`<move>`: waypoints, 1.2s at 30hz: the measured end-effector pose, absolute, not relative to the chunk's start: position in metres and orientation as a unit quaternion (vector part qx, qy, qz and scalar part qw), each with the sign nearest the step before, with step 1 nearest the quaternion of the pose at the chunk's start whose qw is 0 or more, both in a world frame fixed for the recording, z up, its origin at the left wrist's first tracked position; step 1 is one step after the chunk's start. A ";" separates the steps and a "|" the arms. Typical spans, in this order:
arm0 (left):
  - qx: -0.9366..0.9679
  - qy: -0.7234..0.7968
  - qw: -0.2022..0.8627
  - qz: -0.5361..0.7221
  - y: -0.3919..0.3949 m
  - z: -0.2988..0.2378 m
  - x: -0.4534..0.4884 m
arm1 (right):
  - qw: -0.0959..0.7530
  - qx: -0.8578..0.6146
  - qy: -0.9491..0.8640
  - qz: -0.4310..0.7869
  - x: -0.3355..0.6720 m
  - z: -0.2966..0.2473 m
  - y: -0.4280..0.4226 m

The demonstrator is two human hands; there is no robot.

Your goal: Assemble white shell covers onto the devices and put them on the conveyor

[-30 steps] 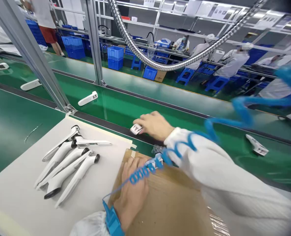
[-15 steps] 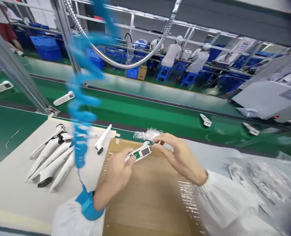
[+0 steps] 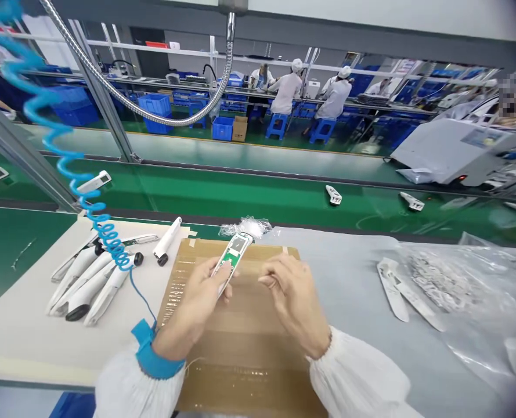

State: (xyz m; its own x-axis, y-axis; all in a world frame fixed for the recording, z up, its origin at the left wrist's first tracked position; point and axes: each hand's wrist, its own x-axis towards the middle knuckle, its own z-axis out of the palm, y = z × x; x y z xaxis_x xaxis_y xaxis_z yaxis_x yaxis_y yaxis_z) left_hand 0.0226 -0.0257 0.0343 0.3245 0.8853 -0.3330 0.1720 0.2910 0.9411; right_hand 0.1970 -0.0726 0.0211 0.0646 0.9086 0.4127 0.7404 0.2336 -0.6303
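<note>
My left hand (image 3: 199,299) grips a slim white device half (image 3: 232,256) with a green circuit board and small screen showing, held above a taped brown cardboard sheet (image 3: 244,354). My right hand (image 3: 293,296) hovers just right of it, fingers curled with the tips pinched; what they hold, if anything, is too small to see. A blue wrist strap (image 3: 153,357) with a coiled blue cord (image 3: 72,174) sits on my left wrist. A crumpled clear wrapper (image 3: 246,226) lies beyond the device's tip.
Several white handle shells (image 3: 87,281) lie on the white mat at left, one more (image 3: 167,241) beside the cardboard. Clear bags of white parts (image 3: 436,278) lie at right. Loose white pieces (image 3: 334,194) ride the green conveyor (image 3: 240,191). Other workers sit far behind.
My right hand came back from the conveyor with the white device, and my left hand took hold of it. The right hand has now drawn away from its tip. My view swung right.
</note>
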 end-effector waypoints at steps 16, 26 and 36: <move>0.579 0.485 0.476 0.450 -0.045 0.009 0.048 | 0.679 -0.571 -0.269 0.376 0.147 0.018 -0.061; 0.621 0.545 0.405 0.392 -0.046 0.009 0.051 | 0.691 -0.558 -0.214 0.407 0.142 0.012 -0.060; 0.651 0.560 0.362 0.362 -0.043 0.002 0.055 | 0.685 -0.526 -0.157 0.479 0.144 0.003 -0.050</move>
